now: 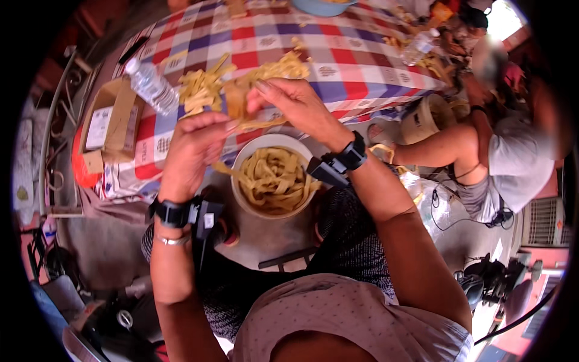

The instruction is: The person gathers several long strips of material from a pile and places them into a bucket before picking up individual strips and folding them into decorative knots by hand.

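Note:
Over the near edge of a checked tablecloth (344,81), my left hand (196,151) pinches a thin yellowish strip (260,123) between thumb and fingers. The strip runs across to my right hand (294,106), whose fingers are bent around its other end and partly blurred. Below both hands a white bucket (242,206) holds a coiled heap of long, flat yellowish strips (273,178). One strip end reaches over the bucket's left rim, under my left hand. Just beyond my fingers, a blurred tan piece (236,98) stands among loose strips (201,90); its kind is unclear.
A plastic bottle (154,88) lies beside an open cardboard box (115,124) at the left. Another bottle (418,47) and a blue basin (323,7) are farther back. To the right, a person (520,149) sits near another pale bucket (420,120). A cable (436,199) trails there.

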`<state>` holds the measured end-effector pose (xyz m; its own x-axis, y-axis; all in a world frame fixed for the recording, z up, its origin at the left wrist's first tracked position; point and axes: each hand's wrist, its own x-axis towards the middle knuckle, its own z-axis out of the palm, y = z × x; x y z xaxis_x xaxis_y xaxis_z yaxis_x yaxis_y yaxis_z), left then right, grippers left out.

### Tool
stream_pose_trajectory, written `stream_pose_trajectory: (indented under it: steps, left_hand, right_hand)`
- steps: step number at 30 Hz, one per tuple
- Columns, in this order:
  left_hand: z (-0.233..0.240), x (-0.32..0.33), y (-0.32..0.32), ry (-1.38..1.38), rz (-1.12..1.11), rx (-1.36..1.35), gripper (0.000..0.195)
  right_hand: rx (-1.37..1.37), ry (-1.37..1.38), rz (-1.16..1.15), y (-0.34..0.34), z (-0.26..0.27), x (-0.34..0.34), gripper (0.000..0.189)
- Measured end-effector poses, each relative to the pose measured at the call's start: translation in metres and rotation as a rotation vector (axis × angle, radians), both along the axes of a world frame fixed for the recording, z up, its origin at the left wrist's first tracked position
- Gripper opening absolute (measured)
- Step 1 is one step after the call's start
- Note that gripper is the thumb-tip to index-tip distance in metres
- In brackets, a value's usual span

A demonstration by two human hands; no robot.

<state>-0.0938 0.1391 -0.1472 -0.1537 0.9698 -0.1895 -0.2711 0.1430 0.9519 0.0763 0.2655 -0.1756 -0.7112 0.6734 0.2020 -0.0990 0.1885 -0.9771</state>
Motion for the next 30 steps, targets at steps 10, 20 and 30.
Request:
stream_pose_trajectory:
  steps: [10, 20, 30]
  left_hand:
    - [-0.049, -0.034, 0.031, 0.347, 0.033, -0.095, 0.007]
    - [-0.074, -0.028, 0.038, 0.287, -0.204, -0.080, 0.009]
    - [-0.071, -0.013, 0.035, 0.218, 0.070, -0.087, 0.008]
  right_hand:
    - [-0.270, -0.594, 0.485, 0.056, -0.039, 0.010, 0.046]
    - [-0.287, -0.482, 0.399, 0.061, -0.069, 0.012, 0.019]
    - [-0.336, -0.173, 0.428, 0.027, -0.028, 0.001, 0.024]
